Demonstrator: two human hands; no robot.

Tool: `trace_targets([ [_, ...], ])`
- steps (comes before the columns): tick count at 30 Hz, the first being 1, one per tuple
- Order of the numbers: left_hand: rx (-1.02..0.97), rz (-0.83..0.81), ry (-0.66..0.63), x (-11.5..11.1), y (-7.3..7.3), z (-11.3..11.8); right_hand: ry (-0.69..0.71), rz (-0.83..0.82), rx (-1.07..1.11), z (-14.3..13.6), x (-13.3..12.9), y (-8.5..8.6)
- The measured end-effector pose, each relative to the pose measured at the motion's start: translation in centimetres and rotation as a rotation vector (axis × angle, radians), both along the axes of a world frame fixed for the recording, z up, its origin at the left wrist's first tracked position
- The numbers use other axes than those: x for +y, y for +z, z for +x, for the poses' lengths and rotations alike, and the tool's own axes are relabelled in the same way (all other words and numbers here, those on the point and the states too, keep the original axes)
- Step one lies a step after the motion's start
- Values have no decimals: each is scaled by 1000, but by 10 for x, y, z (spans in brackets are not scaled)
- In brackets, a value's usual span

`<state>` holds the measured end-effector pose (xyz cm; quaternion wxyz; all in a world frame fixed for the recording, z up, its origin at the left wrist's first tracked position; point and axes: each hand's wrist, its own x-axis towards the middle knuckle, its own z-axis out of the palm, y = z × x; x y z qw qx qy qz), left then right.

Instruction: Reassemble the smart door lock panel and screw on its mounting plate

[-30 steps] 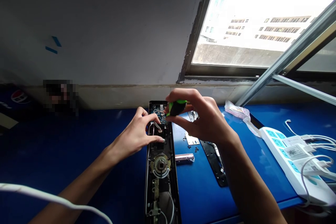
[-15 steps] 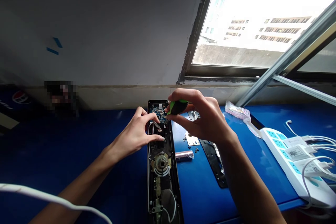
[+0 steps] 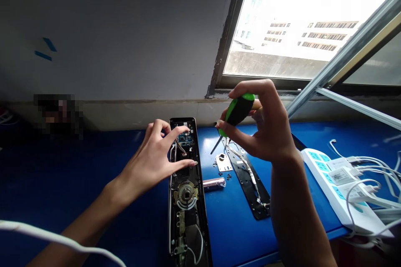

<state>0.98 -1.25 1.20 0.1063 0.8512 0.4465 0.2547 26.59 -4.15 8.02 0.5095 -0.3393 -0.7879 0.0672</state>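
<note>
My right hand (image 3: 263, 129) grips a green-and-black screwdriver (image 3: 239, 110) by its handle, raised to the right of the opened device, its shaft slanting down to the left. Over the upper part of that long black device housing (image 3: 200, 212), my left hand (image 3: 159, 150) is spread, thumb and index finger apart with nothing between them. Beneath its fingers show a blue circuit board (image 3: 185, 138) and thin wires with a connector (image 3: 184, 154). Lower in the housing sits a round metal mechanism (image 3: 187, 195). The left palm hides part of the housing's left edge.
Right of the housing lie a metal plate (image 3: 224, 163), several small screws (image 3: 229, 177), a wrapped cylinder (image 3: 214, 184) and a black panel (image 3: 247, 179) with white cable. A white power strip (image 3: 332, 192) with plugs stands further right. A white cable (image 3: 62, 240) crosses the lower left.
My right hand has lifted the screwdriver away from the circuit board, up and to the right. My left thumb and index finger have spread wider. The whole view has shifted slightly.
</note>
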Motion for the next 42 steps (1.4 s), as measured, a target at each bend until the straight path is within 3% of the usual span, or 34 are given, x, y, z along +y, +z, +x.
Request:
trace_targets([
  [4,-5,215,-231,-8,-8,18,-83,-214,-239,20,4,2],
  [8,81,226,-413,-12,-18,34,-118,-509,-448,27,20,-9],
  [12,161,206,-490,-12,-24,41,-108,-536,-451,24,32,-20],
  [18,164,177,-475,-10,-22,39,-82,-554,-453,20,38,-27],
  [25,144,157,-479,-10,-21,39,-101,-531,-448,19,44,-33],
  [31,71,161,-468,-6,-15,33,-139,-463,-383,19,37,-24],
  [34,27,121,-436,-4,-6,24,-131,-341,-242,15,29,-17],
  [39,-53,78,-396,-3,3,0,-4,-98,82,2,12,-4],
  [42,-88,78,-386,-2,4,-11,-20,-18,204,-8,3,1],
])
